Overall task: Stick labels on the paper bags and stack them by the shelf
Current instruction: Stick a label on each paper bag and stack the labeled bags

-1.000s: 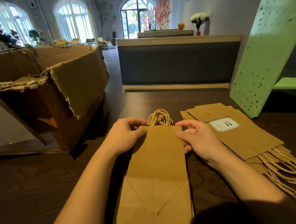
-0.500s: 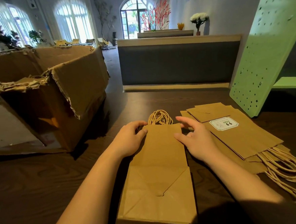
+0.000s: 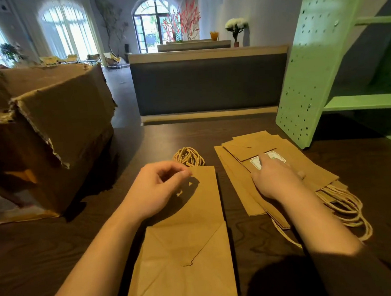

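A flat brown paper bag [image 3: 188,259] lies on the dark table in front of me, bottom fold toward me, its twine handles [image 3: 188,157] at the far end. My left hand [image 3: 157,189] hovers over the bag's upper left part, fingers loosely curled, holding nothing. To the right lies a stack of flat bags [image 3: 306,165] with a white label [image 3: 275,157] on the top one. My right hand [image 3: 275,179] reaches over that stack, its fingertips on the label; the hand covers part of it.
A large torn cardboard box [image 3: 56,125] stands at the left on the table [image 3: 46,250]. A green perforated shelf unit [image 3: 313,65] rises at the right behind the stack. The stack's twine handles [image 3: 349,213] trail toward me at the right. A dark counter lies beyond the table.
My right hand left the middle bag and moved right onto the labelled stack. My left hand lifted off the bag's top edge. The middle bag now lies flat.
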Action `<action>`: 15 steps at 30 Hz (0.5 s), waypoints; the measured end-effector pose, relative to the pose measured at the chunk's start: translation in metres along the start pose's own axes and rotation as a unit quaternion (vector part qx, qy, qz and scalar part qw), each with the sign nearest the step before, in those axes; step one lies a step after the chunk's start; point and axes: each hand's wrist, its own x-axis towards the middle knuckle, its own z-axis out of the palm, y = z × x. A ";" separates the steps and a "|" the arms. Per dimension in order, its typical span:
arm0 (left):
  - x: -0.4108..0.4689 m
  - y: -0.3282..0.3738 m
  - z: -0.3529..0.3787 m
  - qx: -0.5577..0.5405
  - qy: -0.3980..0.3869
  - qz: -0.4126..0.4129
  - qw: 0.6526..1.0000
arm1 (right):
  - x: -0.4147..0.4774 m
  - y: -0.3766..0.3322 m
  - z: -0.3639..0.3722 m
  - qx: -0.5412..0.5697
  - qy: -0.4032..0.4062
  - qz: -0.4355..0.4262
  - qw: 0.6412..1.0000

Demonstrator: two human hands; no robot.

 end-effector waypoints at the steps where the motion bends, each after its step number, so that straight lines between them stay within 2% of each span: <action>1: -0.001 0.001 0.003 0.016 -0.039 0.004 0.999 | 0.000 -0.002 0.002 -0.009 0.003 -0.010 1.000; 3: -0.002 0.001 0.007 0.054 -0.077 0.010 0.996 | -0.005 -0.010 0.003 -0.044 0.002 -0.032 0.998; 5: -0.002 -0.001 0.007 0.060 -0.077 0.007 0.995 | -0.011 -0.020 0.005 -0.080 0.008 -0.054 0.995; 8: -0.001 -0.004 0.008 0.056 -0.078 0.002 0.995 | -0.019 -0.027 -0.002 -0.085 0.076 -0.083 0.990; 12: 0.001 -0.006 0.009 0.069 -0.082 0.002 0.994 | -0.028 -0.029 -0.012 0.030 0.202 -0.115 0.972; 15: 0.000 -0.004 0.006 0.037 -0.062 -0.024 0.997 | -0.033 -0.032 -0.013 0.177 0.303 -0.176 0.920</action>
